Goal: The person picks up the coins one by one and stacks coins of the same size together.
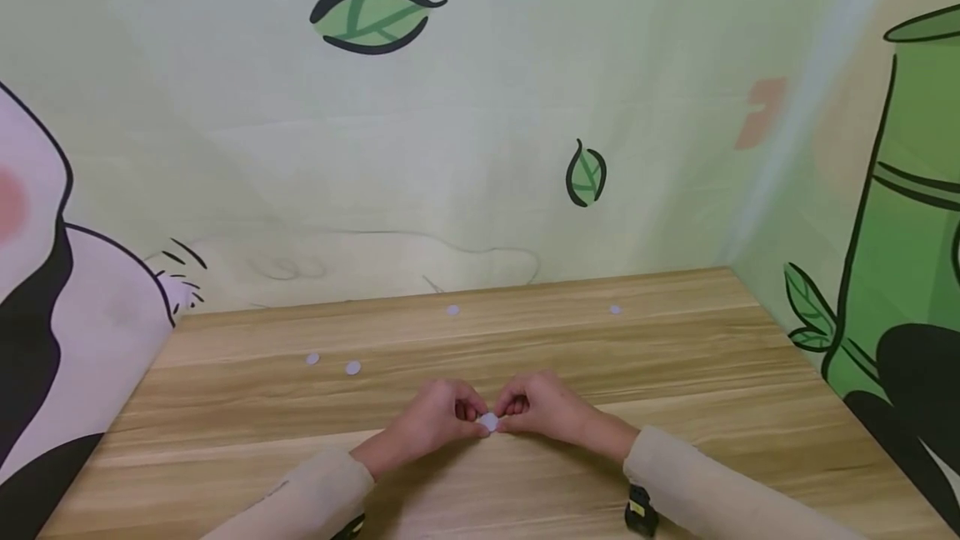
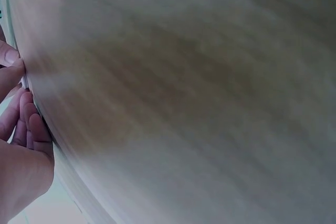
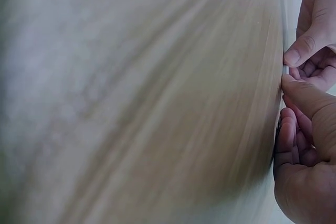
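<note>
We saw the left hand (image 1: 435, 422) and right hand (image 1: 542, 408) pinching, as best we could tell, one small white disc (image 1: 489, 422) between curled fingertips above the wooden table (image 1: 675, 357).

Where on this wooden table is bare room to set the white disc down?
Bare: the right side of the table, between right hand and bamboo-print wall; also the near-left corner. Busier: four small discs at. Both hands pinch the white disc.
</note>
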Motion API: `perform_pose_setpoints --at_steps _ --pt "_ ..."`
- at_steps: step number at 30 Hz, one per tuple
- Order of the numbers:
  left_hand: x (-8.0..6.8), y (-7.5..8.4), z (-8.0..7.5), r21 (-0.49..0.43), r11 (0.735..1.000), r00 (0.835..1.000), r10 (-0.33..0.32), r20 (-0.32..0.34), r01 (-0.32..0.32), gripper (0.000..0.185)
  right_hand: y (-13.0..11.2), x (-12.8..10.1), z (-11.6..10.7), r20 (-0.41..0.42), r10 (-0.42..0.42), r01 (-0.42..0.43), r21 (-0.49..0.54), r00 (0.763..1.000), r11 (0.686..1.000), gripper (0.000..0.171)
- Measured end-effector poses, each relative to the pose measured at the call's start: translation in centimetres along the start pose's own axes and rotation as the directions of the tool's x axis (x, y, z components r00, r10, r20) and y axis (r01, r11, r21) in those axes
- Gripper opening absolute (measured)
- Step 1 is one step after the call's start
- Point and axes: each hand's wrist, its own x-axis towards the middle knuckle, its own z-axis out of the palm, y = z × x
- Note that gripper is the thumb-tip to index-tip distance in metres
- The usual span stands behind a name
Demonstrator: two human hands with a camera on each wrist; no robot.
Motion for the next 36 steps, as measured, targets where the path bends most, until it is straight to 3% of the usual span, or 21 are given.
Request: perform_pose_setpoints --at_steps 13,26,29,33,36 --pt "0.0 -0.1 0.1 0.031 0.999 1.0 0.02 -0.016 -0.02 0.013 -0.3 0.3 0.1 0.012 0.021 -0.021 0.0 1.0 1.0 0.006" --pt "-0.6 -1.1 -0.7 -0.098 0.995 0.999 0.037 0.001 -0.037 0.012 -0.8 0.9 0.4 0.024 -0.001 0.001 -0.019 1.0 1.0 0.004" --pt "-0.6 -1.3 -0.6 -0.117 0.993 1.0 0.015 -0.005 -0.015 0.013 -0.6 1.1 -0.1 0.076 -0.022 0.023 -0.017 0.997 1.0 0.004" --pt "-0.7 -1.5 -0.5 -0.122 0.992 1.0 -0.01 -0.002 0.01 0.014 -0.3 1.9 -1.6 0.222 -0.036 0.033 0.017 0.974 0.999 0.009" --pt "-0.7 -1.6 -0.5 -0.125 0.992 1.0 -0.004 -0.003 0.003 0.015 -0.1 2.8 -3.1 0.268 -0.011 -0.001 0.042 0.963 0.999 0.014"
